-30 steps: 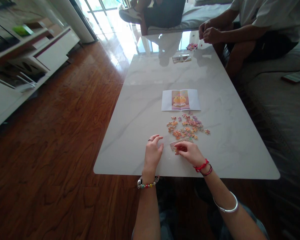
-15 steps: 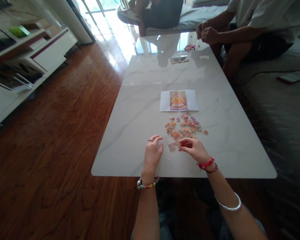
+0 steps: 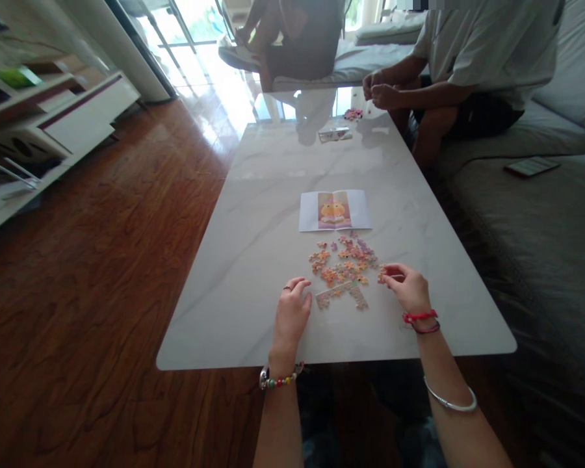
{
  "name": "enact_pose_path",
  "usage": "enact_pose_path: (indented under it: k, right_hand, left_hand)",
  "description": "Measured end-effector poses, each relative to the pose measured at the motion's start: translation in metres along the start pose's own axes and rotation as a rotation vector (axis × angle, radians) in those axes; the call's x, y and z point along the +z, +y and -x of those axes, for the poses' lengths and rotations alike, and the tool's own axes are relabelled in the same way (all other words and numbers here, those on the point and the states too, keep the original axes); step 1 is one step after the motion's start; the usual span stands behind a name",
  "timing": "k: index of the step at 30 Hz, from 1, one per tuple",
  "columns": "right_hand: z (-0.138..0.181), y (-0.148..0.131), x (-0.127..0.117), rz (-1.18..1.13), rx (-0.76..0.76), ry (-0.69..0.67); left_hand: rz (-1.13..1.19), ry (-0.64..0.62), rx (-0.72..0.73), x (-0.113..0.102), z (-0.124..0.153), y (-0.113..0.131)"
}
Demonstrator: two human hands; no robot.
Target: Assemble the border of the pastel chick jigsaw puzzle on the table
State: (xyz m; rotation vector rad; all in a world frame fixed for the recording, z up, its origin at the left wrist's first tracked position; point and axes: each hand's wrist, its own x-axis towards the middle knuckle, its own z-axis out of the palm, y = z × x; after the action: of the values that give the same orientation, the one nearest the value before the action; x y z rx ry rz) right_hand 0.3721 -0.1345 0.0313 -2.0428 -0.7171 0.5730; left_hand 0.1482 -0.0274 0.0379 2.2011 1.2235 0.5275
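Note:
My right hand pinches a small jigsaw puzzle piece at the right edge of a loose pile of puzzle pieces. Just below the pile lies a joined strip of puzzle pieces, shaped like a corner with a straight upper edge. My left hand rests on the table to the left of that strip, its fingers loosely bent and the thumb apart, holding nothing. Beyond the pile, a creased white sheet shows a printed picture of yellow characters.
The white marble-look table has a packet and a second pink pile at its far end. A person sits there on the sofa, hands together. Another person sits behind. A phone lies on the grey sofa.
My right hand has moved right, from the joined strip to the pile's right edge. The strip now shows fully. My left hand stays beside it, and the whole view has shifted slightly.

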Motion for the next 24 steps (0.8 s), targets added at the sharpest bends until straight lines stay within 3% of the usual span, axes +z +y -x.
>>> enact_pose_path:
  k: [8, 16, 20, 24]
  right_hand:
    - [-0.001, 0.003, 0.013, 0.274, -0.161, -0.04]
    - [-0.019, -0.003, 0.013, 0.335, -0.339, 0.079]
    - [-0.051, -0.028, 0.02, 0.397, -0.433, -0.036]
    - [-0.083, -0.053, 0.045, 0.519, -0.472, -0.254]
  left_hand:
    - [-0.02, 0.028, 0.009, 0.001, -0.008, -0.001]
    - [-0.019, 0.065, -0.014, -0.002, -0.017, -0.007]
    - [-0.014, 0.085, -0.021, -0.005, -0.02, -0.013]
    - [-0.02, 0.107, -0.016, -0.006, -0.02, -0.017]
